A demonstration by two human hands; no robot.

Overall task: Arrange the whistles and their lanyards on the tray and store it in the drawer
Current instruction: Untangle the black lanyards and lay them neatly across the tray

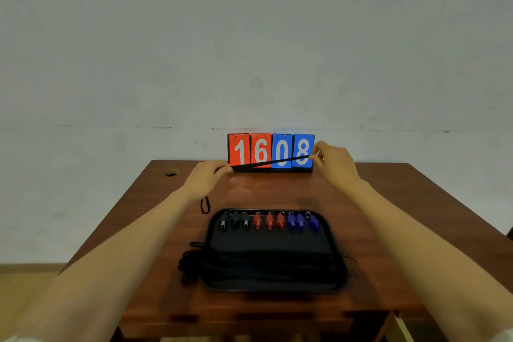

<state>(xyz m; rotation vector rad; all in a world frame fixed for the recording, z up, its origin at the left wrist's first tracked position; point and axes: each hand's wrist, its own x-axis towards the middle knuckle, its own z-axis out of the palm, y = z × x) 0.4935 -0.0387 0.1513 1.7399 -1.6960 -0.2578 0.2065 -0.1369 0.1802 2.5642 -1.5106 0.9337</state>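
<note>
single head view, wide-angle, faces forward and slightly down across desk [374, 203] toward wall [249, 36]; seemingly close to desk.

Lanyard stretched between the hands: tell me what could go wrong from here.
1. The lanyard is held taut by the left hand and right hand just in front of the scoreboard; swinging it could knock the cards.
2. The other lanyards spill over the left edge of the tray and might snag when it is lifted, jostling the whistles.

Bare forearms [111, 244] — a pale sleeve edge [503, 335] shows near each elbow.
</note>
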